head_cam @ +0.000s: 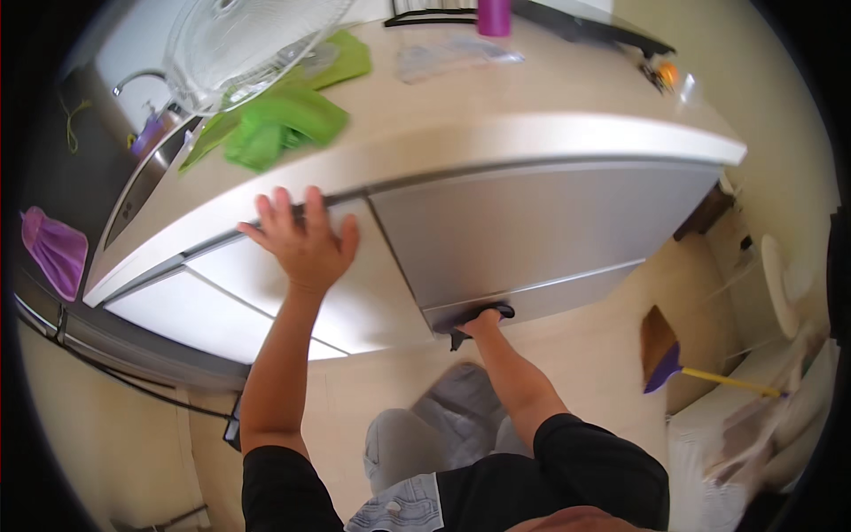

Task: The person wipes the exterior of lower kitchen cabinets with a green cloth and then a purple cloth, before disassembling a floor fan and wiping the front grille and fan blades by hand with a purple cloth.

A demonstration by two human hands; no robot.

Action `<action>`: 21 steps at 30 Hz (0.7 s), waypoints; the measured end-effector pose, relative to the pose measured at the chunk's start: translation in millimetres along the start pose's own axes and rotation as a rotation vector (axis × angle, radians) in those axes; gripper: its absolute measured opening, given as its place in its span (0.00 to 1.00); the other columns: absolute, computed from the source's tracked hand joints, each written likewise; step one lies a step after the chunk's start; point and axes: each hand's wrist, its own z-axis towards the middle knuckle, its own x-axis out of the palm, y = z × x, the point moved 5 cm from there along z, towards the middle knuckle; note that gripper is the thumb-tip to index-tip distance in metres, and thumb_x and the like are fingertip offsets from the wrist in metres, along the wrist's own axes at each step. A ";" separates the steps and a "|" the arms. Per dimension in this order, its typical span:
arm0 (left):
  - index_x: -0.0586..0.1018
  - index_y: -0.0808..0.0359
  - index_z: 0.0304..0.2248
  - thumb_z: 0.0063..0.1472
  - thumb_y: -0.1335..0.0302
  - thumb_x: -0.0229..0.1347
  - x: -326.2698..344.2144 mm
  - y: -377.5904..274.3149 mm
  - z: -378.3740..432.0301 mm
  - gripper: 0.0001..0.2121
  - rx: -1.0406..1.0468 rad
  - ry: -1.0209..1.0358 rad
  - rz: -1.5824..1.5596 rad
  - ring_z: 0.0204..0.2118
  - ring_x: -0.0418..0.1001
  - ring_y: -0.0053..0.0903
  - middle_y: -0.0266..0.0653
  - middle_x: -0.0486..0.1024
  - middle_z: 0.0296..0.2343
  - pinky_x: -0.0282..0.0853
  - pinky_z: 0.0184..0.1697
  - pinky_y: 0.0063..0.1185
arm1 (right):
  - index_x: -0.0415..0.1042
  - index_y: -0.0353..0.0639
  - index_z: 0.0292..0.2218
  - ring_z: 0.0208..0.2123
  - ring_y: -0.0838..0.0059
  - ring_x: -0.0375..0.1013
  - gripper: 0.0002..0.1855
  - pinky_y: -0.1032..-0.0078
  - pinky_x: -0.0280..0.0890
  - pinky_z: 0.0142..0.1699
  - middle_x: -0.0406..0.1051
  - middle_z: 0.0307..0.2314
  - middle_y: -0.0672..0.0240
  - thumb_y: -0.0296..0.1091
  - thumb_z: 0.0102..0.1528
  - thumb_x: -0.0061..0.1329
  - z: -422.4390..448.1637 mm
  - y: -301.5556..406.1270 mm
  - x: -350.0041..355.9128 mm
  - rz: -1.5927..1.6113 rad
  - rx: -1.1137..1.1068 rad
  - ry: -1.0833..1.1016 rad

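My left hand point(302, 246) is spread against the front of a white cabinet door point(372, 292), its fingertips at the edge of the pale countertop point(425, 126). Nothing is held in it. Lower down, my right hand point(484, 322) grips a black object point(457, 340) in front of the bottom of a grey panel point(532, 226). Blur and the hand itself hide what kind of object this is. A bright strip point(552, 278) runs across the grey front just above it. My bent knees in grey trousers point(405, 442) are below, between my arms.
Green cloths point(286, 126) and a large clear ribbed bowl point(246, 46) lie on the counter, with a clear plastic bag point(459, 56) and a magenta container point(493, 16) beyond. A purple towel point(56, 249) hangs at left. A broom point(665, 369) with a yellow handle is at right.
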 end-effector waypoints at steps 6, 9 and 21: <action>0.54 0.51 0.55 0.51 0.55 0.48 -7.5 3.6 -22.8 0.32 -0.008 0.132 -0.089 0.60 0.27 0.43 0.42 0.34 0.58 0.14 0.53 0.50 | 0.63 0.47 0.43 0.45 0.66 0.63 0.16 0.65 0.58 0.51 0.64 0.43 0.65 0.41 0.57 0.31 -115.9 34.6 28.5 -0.311 -0.055 0.354; 0.60 0.53 0.52 0.52 0.57 0.50 -16.7 3.1 -25.3 0.28 0.002 0.319 -0.125 0.60 0.30 0.44 0.43 0.37 0.57 0.25 0.53 0.54 | 0.64 0.48 0.38 0.43 0.67 0.64 0.11 0.69 0.60 0.48 0.65 0.39 0.65 0.38 0.57 0.31 -169.5 48.8 27.6 -0.437 0.010 0.583; 0.73 0.62 0.39 0.54 0.63 0.49 -199.9 55.7 -23.3 0.15 -0.841 1.265 -0.476 0.40 0.69 0.39 0.45 0.74 0.33 0.61 0.46 0.32 | 0.69 0.32 0.32 0.25 0.81 0.62 0.14 0.81 0.58 0.30 0.67 0.22 0.69 0.36 0.54 0.42 -596.0 80.5 162.8 -1.238 -1.241 0.568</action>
